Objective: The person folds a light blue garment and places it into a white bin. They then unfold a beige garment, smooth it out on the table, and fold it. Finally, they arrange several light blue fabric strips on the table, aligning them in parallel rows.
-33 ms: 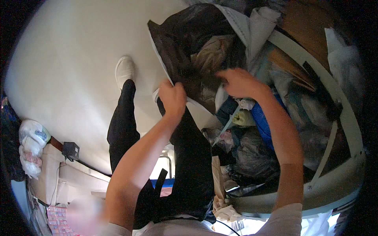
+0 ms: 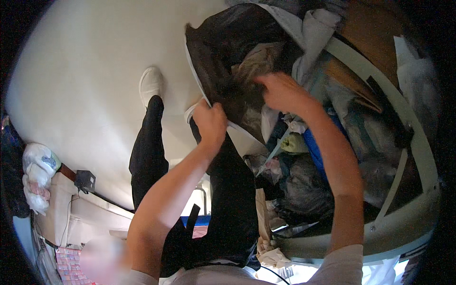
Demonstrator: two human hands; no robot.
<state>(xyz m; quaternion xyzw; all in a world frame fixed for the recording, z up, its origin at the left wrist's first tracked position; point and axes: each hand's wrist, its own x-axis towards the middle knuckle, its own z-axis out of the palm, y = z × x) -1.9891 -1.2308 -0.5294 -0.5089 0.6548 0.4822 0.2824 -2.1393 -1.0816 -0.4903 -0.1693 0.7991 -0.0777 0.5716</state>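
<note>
Hands are held apart at a dark bag (image 2: 209,57), spread open at upper centre. At far left, print on a pink sheet (image 2: 73,263) is too small to be read. By the left hand (image 2: 211,121), forearm slanted upward, the bag's white near edge is clamped. Inside, crumpled brown material (image 2: 259,56) is contained. The right hand (image 2: 285,92) is extended leftward over the opening; whether anything is gripped cannot be told. At right, wrinkled dark plastic (image 2: 306,183) is bounded by a smooth curved rim (image 2: 420,142).
</note>
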